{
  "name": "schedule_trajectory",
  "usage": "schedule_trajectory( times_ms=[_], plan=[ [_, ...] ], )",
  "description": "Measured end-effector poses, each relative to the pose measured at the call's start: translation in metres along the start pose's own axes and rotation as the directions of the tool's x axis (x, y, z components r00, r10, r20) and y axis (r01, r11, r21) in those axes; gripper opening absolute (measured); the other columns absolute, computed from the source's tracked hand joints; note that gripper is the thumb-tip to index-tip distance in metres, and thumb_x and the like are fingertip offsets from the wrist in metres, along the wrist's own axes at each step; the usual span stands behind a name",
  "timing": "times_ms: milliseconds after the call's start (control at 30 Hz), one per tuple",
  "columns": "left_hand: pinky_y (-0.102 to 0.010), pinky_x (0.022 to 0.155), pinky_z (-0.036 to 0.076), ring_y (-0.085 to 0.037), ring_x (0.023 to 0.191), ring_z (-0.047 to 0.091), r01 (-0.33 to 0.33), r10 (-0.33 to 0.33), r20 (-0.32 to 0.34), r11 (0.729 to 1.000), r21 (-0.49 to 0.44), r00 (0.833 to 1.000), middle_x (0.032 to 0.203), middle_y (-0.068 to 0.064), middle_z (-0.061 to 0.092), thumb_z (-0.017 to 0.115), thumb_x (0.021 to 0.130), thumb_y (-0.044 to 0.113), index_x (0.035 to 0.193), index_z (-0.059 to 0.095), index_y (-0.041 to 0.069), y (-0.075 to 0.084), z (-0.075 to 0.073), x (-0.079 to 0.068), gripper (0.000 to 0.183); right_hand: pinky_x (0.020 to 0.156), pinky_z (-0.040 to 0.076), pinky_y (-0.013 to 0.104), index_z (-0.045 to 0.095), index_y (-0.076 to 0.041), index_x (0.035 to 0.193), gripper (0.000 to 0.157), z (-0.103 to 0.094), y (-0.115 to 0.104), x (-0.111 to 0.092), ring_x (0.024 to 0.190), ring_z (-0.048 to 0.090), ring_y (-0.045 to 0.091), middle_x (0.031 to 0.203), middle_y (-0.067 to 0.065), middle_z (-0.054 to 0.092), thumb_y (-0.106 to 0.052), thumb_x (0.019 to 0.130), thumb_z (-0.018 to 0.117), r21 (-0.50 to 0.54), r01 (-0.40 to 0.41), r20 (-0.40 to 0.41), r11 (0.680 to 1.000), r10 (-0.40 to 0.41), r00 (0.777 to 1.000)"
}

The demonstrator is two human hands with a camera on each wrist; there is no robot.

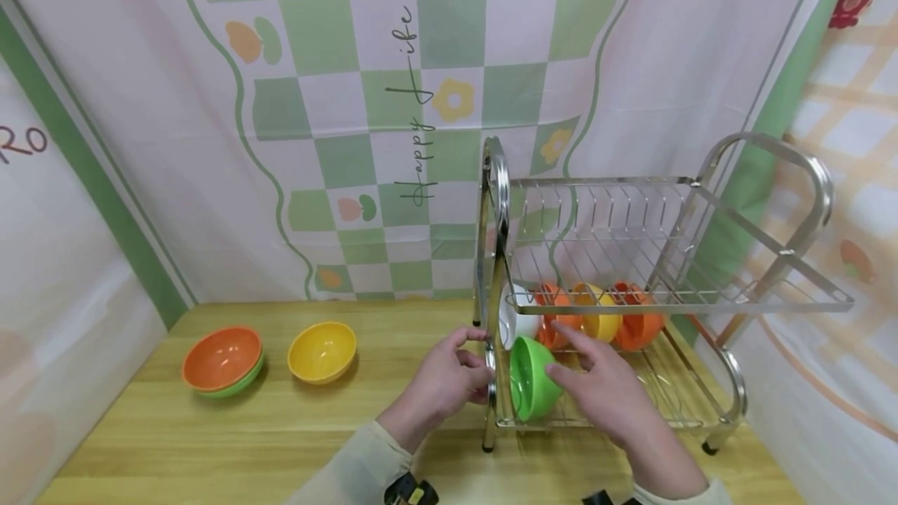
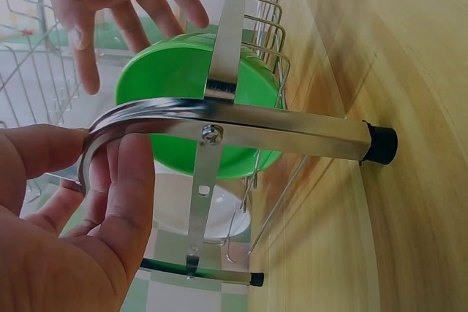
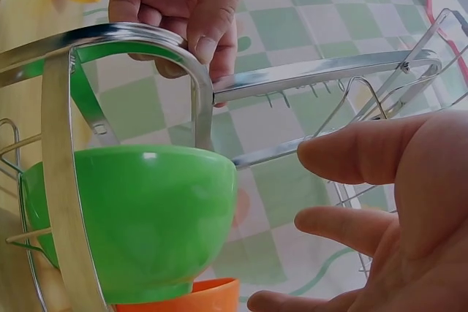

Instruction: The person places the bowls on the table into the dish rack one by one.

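A green bowl (image 1: 535, 380) stands on its side at the front left of the lower tier of a metal dish rack (image 1: 680, 309). My left hand (image 1: 452, 376) grips the rack's left front leg, thumb and fingers curled round the curved metal in the left wrist view. Spread fingers of my right hand (image 1: 606, 388) are just right of the green bowl; in the right wrist view a gap shows between them and the bowl (image 3: 139, 217). Behind it in the lower tier stand a white bowl (image 1: 517, 318), a yellow bowl (image 1: 599, 314) and two orange bowls (image 1: 640, 322).
On the wooden table (image 1: 393, 443) to the left, an orange bowl (image 1: 223, 357) sits stacked on another green bowl (image 1: 235, 390), with a yellow bowl (image 1: 323, 353) beside them. The rack's upper tier (image 1: 603, 248) overhangs the bowls. A checkered cloth (image 1: 449, 100) hangs behind.
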State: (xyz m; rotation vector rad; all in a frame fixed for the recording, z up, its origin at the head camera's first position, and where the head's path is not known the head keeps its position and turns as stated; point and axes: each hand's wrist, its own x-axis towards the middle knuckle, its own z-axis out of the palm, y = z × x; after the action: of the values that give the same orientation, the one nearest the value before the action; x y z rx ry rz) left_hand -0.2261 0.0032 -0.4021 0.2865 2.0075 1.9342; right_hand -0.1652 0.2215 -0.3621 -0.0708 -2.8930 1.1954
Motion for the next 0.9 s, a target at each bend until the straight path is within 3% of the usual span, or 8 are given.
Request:
schedule_trajectory(
  times_ms=[267, 367, 433, 533, 667, 800, 900],
  plan=[
    [-0.040, 0.067, 0.061, -0.028, 0.073, 0.066, -0.006, 0.006, -0.005, 1.000, -0.002, 1.000, 0.095, -0.012, 0.062, 0.068, 0.088, -0.005, 0.135, 0.056, 0.022, -0.002, 0.000, -0.002, 0.056, 0.099, 0.023, 0.079, 0.028, -0.025, 0.159, 0.075, 0.001, -0.003, -0.002, 0.134, 0.031, 0.053, 0.158, 0.024, 0.022, -0.043, 0.095, 0.063, 0.031, -0.009, -0.006, 0.999, 0.010, 1.000],
    [-0.038, 0.066, 0.061, -0.027, 0.073, 0.066, -0.046, 0.046, 0.003, 0.996, 0.072, 0.999, 0.092, -0.010, 0.063, 0.070, 0.088, -0.002, 0.141, 0.054, 0.023, -0.003, 0.000, -0.004, 0.060, 0.098, 0.029, 0.078, 0.027, -0.027, 0.159, 0.074, 0.002, -0.007, -0.005, 0.134, 0.033, 0.052, 0.161, 0.018, 0.021, -0.041, 0.096, 0.063, 0.076, -0.009, -0.060, 0.997, 0.014, 0.998],
    [-0.034, 0.063, 0.060, -0.023, 0.073, 0.065, -0.092, 0.091, 0.013, 0.980, 0.178, 0.996, 0.091, -0.005, 0.063, 0.071, 0.089, 0.004, 0.145, 0.050, 0.024, -0.003, -0.001, -0.006, 0.063, 0.098, 0.035, 0.074, 0.026, -0.028, 0.159, 0.074, 0.005, -0.011, -0.009, 0.134, 0.034, 0.050, 0.163, 0.013, 0.018, -0.042, 0.096, 0.064, 0.131, -0.004, -0.103, 0.991, 0.018, 0.995],
    [-0.031, 0.063, 0.058, -0.017, 0.078, 0.063, -0.166, 0.164, 0.037, 0.916, 0.366, 0.986, 0.092, 0.003, 0.063, 0.071, 0.093, 0.017, 0.151, 0.044, 0.026, -0.005, -0.004, -0.010, 0.065, 0.098, 0.039, 0.069, 0.023, -0.029, 0.159, 0.080, 0.010, -0.018, -0.015, 0.134, 0.036, 0.048, 0.163, 0.008, 0.018, -0.049, 0.094, 0.064, 0.211, 0.020, -0.150, 0.977, 0.012, 0.989],
    [-0.040, 0.083, 0.057, -0.020, 0.103, 0.062, -0.206, 0.225, 0.043, 0.775, 0.598, 0.973, 0.118, -0.001, 0.065, 0.063, 0.097, 0.042, 0.155, 0.036, 0.032, -0.005, -0.012, -0.017, 0.065, 0.106, 0.033, 0.064, 0.014, -0.028, 0.160, 0.091, 0.020, -0.028, -0.022, 0.140, 0.032, 0.043, 0.162, 0.007, 0.022, -0.055, 0.091, 0.066, 0.285, 0.071, -0.156, 0.956, -0.027, 0.987],
    [-0.054, 0.100, 0.047, -0.032, 0.125, 0.052, -0.187, 0.269, 0.018, 0.619, 0.763, 0.963, 0.143, -0.010, 0.051, 0.051, 0.097, 0.059, 0.157, 0.032, 0.030, -0.001, -0.025, -0.026, 0.069, 0.107, 0.036, 0.058, 0.010, -0.026, 0.161, 0.095, 0.031, -0.036, -0.026, 0.139, 0.035, 0.040, 0.161, 0.005, 0.024, -0.050, 0.090, 0.069, 0.317, 0.116, -0.152, 0.941, -0.070, 0.986],
    [-0.057, 0.102, 0.044, -0.036, 0.129, 0.047, -0.165, 0.285, -0.002, 0.560, 0.812, 0.959, 0.147, -0.015, 0.045, 0.048, 0.097, 0.062, 0.158, 0.029, 0.024, 0.003, -0.038, -0.031, 0.074, 0.104, 0.040, 0.055, 0.010, -0.025, 0.161, 0.096, 0.039, -0.042, -0.027, 0.136, 0.038, 0.041, 0.161, 0.004, 0.024, -0.047, 0.090, 0.071, 0.326, 0.127, -0.134, 0.937, -0.087, 0.987]
  ],
)
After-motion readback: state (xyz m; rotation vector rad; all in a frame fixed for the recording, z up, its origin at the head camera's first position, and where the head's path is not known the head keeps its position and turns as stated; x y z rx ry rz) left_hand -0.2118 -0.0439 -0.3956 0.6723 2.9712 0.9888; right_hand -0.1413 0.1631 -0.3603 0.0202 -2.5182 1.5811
